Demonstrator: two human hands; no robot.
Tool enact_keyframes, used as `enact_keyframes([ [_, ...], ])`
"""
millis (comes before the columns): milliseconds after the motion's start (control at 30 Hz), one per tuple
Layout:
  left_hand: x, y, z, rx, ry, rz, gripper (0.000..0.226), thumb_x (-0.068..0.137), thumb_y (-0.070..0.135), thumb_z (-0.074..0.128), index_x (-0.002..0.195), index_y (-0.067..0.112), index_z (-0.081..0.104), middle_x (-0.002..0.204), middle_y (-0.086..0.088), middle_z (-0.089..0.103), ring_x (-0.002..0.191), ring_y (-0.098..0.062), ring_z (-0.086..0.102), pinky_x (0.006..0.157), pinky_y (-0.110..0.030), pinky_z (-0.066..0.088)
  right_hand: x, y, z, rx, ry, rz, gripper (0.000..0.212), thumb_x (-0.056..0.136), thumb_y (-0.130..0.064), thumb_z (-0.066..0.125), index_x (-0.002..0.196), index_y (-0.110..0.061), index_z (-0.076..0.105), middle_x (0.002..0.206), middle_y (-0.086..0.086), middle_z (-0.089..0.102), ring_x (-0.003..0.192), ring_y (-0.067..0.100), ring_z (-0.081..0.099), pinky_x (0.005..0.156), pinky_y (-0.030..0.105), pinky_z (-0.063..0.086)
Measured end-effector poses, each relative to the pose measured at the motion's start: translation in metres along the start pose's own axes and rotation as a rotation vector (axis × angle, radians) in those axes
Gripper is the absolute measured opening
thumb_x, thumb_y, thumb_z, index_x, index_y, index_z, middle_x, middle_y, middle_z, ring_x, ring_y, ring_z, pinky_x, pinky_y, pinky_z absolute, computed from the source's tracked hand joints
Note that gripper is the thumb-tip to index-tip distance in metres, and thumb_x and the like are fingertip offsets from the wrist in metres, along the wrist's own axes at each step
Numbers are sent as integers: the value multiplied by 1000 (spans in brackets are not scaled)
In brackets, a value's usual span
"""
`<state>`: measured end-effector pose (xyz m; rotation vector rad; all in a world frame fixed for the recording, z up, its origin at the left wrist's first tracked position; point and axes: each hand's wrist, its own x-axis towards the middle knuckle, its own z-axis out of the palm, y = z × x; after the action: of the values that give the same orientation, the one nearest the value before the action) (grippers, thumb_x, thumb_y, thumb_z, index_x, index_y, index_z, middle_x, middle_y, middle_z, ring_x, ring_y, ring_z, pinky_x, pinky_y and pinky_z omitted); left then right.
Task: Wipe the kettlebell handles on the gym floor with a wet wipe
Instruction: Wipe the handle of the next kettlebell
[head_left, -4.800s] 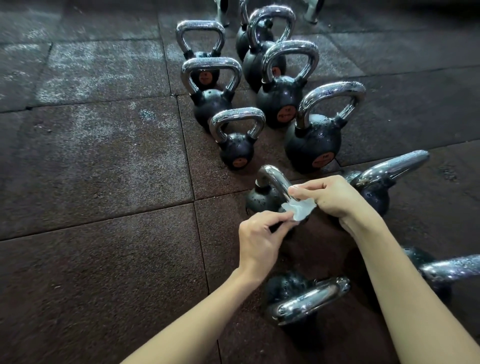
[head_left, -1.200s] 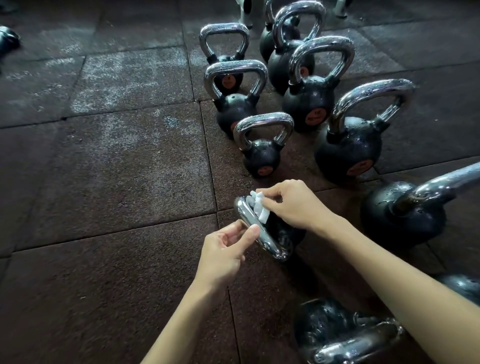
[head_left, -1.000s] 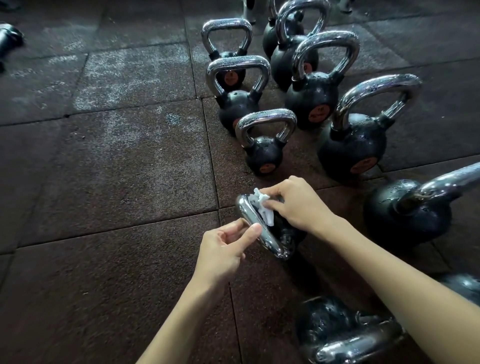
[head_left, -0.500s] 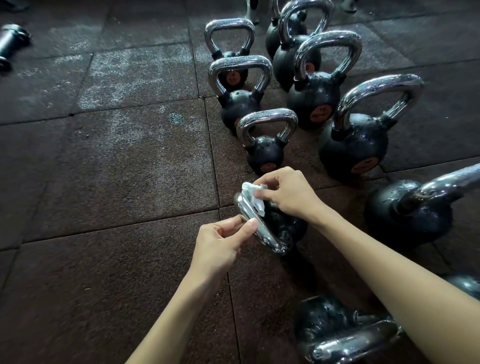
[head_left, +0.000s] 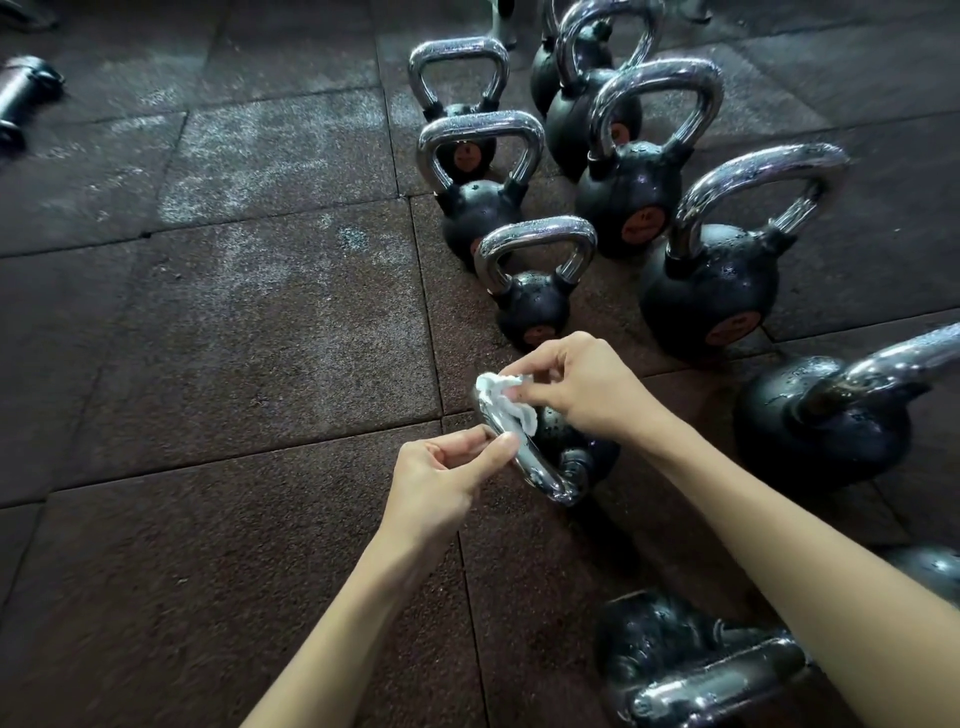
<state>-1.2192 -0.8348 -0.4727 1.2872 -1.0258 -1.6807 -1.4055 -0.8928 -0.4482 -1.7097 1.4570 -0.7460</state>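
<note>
A small black kettlebell (head_left: 569, 441) is tipped toward me on the rubber floor, its chrome handle (head_left: 540, 470) pointing near-left. My left hand (head_left: 441, 480) pinches the middle of that handle between thumb and fingers. My right hand (head_left: 582, 387) pinches a crumpled white wet wipe (head_left: 506, 400) against the handle's far end. The handle's top corner is hidden under the wipe.
Several upright kettlebells with chrome handles stand in two rows behind, the nearest (head_left: 535, 283) just beyond my right hand. Larger ones sit at right (head_left: 826, 415) and near bottom right (head_left: 691, 670). A dark dumbbell (head_left: 23, 88) lies far left. Dark rubber tiles (head_left: 234, 338) spread to the left.
My right hand has worked the wipe up along the handle to its far corner. My left hand keeps its pinch on the handle. The view has shifted slightly.
</note>
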Motion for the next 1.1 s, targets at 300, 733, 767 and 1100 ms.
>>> enact_keyframes([
  [300,1,-4,6,-13,-6,43,16,89,10,76,105,9,80,104,-3,80,98,-3,73,86,-10,51,-18,6,-15,-6,-38,6,16,83,-32,85,97,-26,84,82,-9,78,75,-1,65,74,24,50],
  [733,10,-4,2,6,84,2,25,83,18,81,104,5,79,97,-3,81,95,-8,74,84,-13,56,-46,5,-25,-74,-110,-46,14,77,-33,89,89,-35,84,74,-17,75,67,2,64,67,25,51],
  [767,10,-2,2,2,101,-6,24,82,17,82,104,6,78,95,-2,81,93,-7,74,82,-12,55,-52,7,-26,-96,-117,-54,14,76,-34,90,88,-36,84,75,-14,75,71,6,67,69,27,52],
  [1100,11,4,7,28,91,-7,21,82,14,85,101,15,76,97,-2,81,94,-5,74,79,-8,53,-75,38,-31,-96,-9,-69,27,70,-34,93,89,-47,80,76,-4,69,71,22,63,70,41,52],
])
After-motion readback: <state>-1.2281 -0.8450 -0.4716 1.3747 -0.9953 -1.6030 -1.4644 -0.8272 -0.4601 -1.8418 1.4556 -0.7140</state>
